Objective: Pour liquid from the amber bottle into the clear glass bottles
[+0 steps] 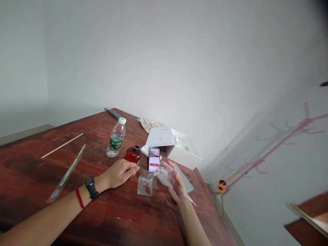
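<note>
My right hand [178, 186] is curled around a clear plastic piece [165, 175], thumb and fingers on its right side. Just left of it, a second clear plastic piece [147, 184] stands on the table; whether the two are joined I cannot tell. My left hand [122, 173], with a black watch on the wrist, rests on the table with its fingers folded in. What those fingers may hold is hidden. Right behind them is an amber bottle [133, 154] with its neck uncapped. A lit phone [154, 160] lies beyond the plastic pieces.
A water bottle [116, 140] stands at the left, past a wrapped chopstick pack [69, 171] and a bare stick [62, 145]. A white open box [183, 153], a cloth [150, 124] and a grey pouch [114, 113] lie farther back. A pink rack [276, 147] rises right of the table [123, 218].
</note>
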